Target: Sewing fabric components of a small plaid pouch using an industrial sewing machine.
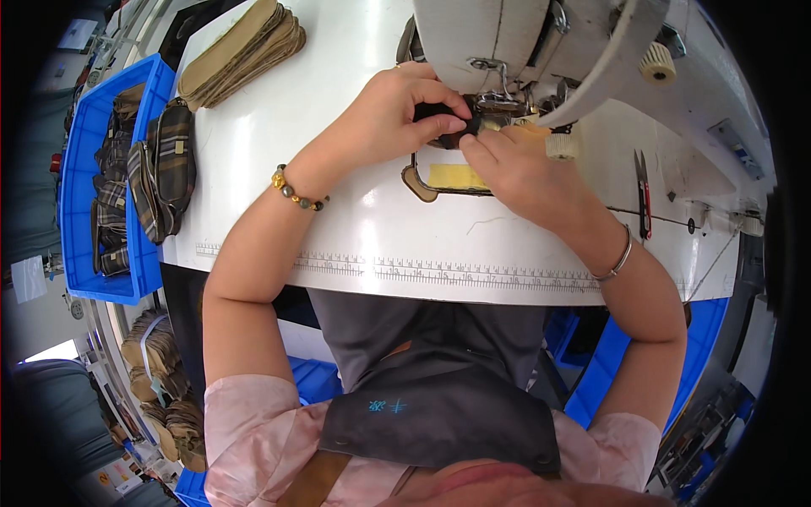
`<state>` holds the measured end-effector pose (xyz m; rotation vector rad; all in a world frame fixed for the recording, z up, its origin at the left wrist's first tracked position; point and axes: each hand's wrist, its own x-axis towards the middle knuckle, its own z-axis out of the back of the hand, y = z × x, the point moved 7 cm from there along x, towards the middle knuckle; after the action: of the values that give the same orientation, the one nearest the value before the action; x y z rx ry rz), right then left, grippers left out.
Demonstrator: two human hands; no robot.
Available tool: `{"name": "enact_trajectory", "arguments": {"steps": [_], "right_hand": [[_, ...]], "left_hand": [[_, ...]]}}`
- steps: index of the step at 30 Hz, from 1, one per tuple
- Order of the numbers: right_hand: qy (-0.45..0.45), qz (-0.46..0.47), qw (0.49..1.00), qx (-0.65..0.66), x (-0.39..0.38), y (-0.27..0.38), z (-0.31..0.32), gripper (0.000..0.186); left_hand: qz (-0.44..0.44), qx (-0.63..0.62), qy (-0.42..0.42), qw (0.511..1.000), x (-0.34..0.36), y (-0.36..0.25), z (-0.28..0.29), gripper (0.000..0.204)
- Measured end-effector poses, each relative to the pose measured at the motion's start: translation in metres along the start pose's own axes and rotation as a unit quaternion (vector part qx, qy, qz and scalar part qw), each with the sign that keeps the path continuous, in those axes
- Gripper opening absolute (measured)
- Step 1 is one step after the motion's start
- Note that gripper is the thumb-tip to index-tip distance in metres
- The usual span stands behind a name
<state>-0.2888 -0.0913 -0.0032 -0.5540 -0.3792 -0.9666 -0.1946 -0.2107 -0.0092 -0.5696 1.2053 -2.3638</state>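
Observation:
Close to the needle area of a white sewing machine, my left hand pinches a small dark fabric piece between thumb and fingers. Opposite it, my right hand has its fingers curled together, with the fingertips at the near edge of the same dark material. What lies under the right fingers is hidden. Just below the hands, a curved tan piece with a dark edge lies on the white table. Beside it a yellow patch is partly covered by my right hand.
Red-handled thread snips lie at the right. A ruler strip runs along the table's front edge. Tan fabric pieces are stacked at far left, near plaid fabric items and a blue crate holding more.

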Motion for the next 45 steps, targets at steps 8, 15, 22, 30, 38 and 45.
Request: {"name": "enact_trajectory", "arguments": {"steps": [8,15,22,30,38,45], "right_hand": [[0.003,-0.026,1.0,0.007,-0.001,-0.007,-0.001,0.012],[0.035,-0.018,0.999,0.026,-0.004,-0.011,-0.003,0.012],[-0.035,-0.168,0.949,0.264,-0.014,-0.032,-0.004,0.017],[-0.039,-0.028,0.991,0.124,0.001,-0.025,0.017,0.014],[-0.039,-0.009,0.998,0.055,0.001,-0.012,0.01,0.014],[-0.002,0.019,0.999,-0.047,0.003,-0.002,0.006,0.011]], "left_hand": [[-0.028,0.032,0.012,0.999,-0.001,-0.003,-0.001,0.025],[-0.019,0.092,0.001,0.996,0.0,-0.009,-0.003,0.022],[-0.038,0.1,-0.029,0.994,0.0,-0.012,-0.005,0.016],[0.036,-0.003,-0.027,0.999,0.001,0.005,-0.007,0.014],[0.05,0.03,-0.021,0.998,0.0,0.001,-0.006,0.013],[0.037,0.063,-0.024,0.997,0.0,-0.005,-0.005,0.012]]}}
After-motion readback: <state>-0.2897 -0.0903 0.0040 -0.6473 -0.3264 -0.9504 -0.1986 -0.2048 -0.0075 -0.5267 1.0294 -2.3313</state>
